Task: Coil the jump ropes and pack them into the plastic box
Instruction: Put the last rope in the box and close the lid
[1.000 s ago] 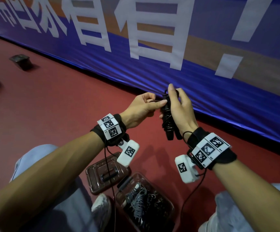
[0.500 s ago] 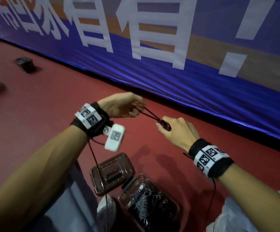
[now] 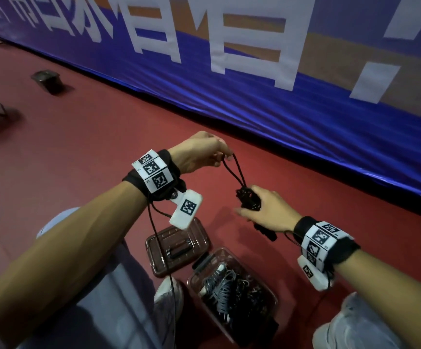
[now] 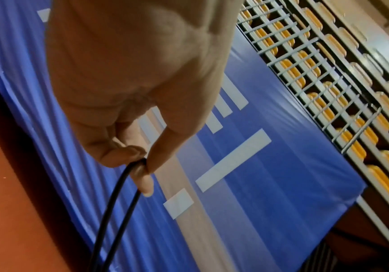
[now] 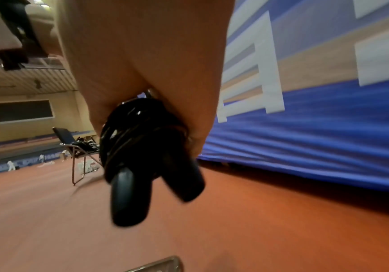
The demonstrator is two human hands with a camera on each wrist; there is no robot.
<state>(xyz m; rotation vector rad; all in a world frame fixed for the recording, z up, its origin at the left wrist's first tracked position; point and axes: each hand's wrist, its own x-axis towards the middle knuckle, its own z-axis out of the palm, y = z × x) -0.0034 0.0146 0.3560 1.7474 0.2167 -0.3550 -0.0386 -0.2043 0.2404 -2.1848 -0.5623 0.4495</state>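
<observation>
jump rope (image 3: 248, 200) bundle in right hand (image 3: 267, 212); left hand (image 3: 199, 153) pinches its loop.

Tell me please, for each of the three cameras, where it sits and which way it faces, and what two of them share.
Head: worn on the head, facing forward and down at the left hand, right hand, forearms, knees, open plastic box and lid.
Left wrist: looks along the left hand at fingertips pinching a rope loop, blue banner behind.
Right wrist: looks along the right hand gripping the coiled jump rope and handles.
Shared: head and left wrist both show the pinched loop.
</observation>
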